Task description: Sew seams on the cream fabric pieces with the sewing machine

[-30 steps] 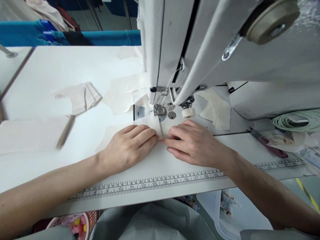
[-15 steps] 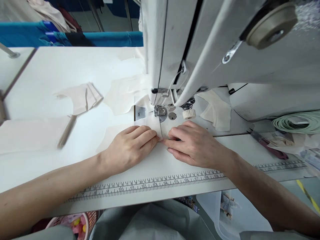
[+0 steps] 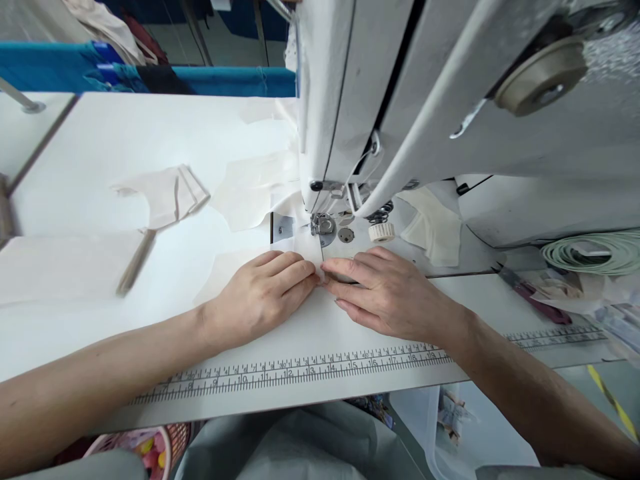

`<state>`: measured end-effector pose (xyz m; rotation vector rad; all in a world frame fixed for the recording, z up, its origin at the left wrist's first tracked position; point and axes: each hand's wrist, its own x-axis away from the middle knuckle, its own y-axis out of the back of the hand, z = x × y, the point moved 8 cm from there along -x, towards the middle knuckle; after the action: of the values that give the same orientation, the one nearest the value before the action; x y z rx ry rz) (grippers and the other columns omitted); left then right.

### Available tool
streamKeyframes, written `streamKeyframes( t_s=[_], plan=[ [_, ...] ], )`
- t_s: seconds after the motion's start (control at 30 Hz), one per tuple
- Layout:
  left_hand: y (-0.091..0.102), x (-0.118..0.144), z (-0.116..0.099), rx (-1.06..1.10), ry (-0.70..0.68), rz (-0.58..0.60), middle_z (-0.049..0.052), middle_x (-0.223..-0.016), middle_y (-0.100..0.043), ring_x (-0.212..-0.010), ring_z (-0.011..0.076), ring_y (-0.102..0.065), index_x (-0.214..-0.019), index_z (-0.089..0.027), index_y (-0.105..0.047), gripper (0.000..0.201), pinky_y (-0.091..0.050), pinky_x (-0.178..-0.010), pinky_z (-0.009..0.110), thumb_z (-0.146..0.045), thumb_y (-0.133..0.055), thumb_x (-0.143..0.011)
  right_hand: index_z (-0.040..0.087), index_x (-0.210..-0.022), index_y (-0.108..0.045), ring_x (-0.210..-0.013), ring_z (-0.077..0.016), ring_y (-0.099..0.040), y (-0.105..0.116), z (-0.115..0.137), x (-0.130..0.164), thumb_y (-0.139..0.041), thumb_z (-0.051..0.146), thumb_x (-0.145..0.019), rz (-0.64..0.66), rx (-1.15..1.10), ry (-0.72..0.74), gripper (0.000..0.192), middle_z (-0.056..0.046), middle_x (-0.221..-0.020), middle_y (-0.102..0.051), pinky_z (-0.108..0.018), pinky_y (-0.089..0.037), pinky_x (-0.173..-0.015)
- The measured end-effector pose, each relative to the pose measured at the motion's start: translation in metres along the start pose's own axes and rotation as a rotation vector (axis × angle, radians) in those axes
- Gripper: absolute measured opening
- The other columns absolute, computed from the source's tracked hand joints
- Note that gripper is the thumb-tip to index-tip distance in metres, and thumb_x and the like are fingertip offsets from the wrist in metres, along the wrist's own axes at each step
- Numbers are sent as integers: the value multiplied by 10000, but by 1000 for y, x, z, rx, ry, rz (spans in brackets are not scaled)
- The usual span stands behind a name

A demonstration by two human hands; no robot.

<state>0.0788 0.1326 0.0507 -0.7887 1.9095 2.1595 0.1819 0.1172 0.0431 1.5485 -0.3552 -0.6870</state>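
A strip of white fabric (image 3: 309,248) runs from under the presser foot (image 3: 320,225) of the sewing machine (image 3: 330,100) toward me. My left hand (image 3: 265,293) lies on the table with its fingers closed on the near end of this fabric. Opposite it, my right hand (image 3: 390,290) pinches the same edge with thumb and index fingertips, its other fingers loosely bent. The fingertips of both hands almost meet just in front of the foot. More thin white fabric spreads to the left of the needle plate.
Cut fabric pieces (image 3: 167,197) lie on the left of the table, near a long pale panel (image 3: 65,267). Cream pieces (image 3: 435,227) sit under the machine arm. At right are coiled green cord (image 3: 590,253) and dark-red-handled snips (image 3: 543,303). A printed ruler (image 3: 285,373) follows the front edge.
My right index finger has straightened and moved toward the fabric edge at the left fingertips. The left hand stays almost in place. The view has shifted slightly.
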Motion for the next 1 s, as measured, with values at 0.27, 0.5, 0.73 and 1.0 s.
streamKeyframes(
  t_s=[0.27,0.5,0.73,1.0],
  plan=[
    [1,0,4,76,49,-13,92,-999,-692,-904,205,-627,-1011,-100,-623,121,-530,-755,331,-107,-548,-916,159,-1117,-655,-858,-161,-572,-1,-2,-1,-446,198,-968,13,-32,-23,259,-79,-1119,-635,-337,-402,-768],
    [2,-1,3,64,45,-14,82,-997,-698,-906,196,-632,-1025,-111,-629,136,-519,-769,331,-108,-543,-920,172,-1090,-660,-862,-163,-571,-1,-2,-1,-441,219,-977,37,-79,-36,251,-70,-1075,-639,-337,-394,-779],
    [-1,1,0,11,0,11,94,-1006,-699,-893,215,-639,-1025,-88,-628,138,-518,-750,356,-101,-566,-903,168,-1065,-662,-870,-164,-579,-2,-3,-1,-439,203,-973,27,-77,-40,243,-68,-1063,-635,-333,-404,-784],
    [-1,0,-2,-11,-11,6,94,-983,-699,-877,208,-634,-1018,-89,-621,131,-523,-727,349,-100,-533,-922,164,-1090,-652,-870,-169,-581,-1,-2,1,-452,183,-961,16,-31,-36,239,-82,-1195,-613,-336,-404,-776]
  ],
)
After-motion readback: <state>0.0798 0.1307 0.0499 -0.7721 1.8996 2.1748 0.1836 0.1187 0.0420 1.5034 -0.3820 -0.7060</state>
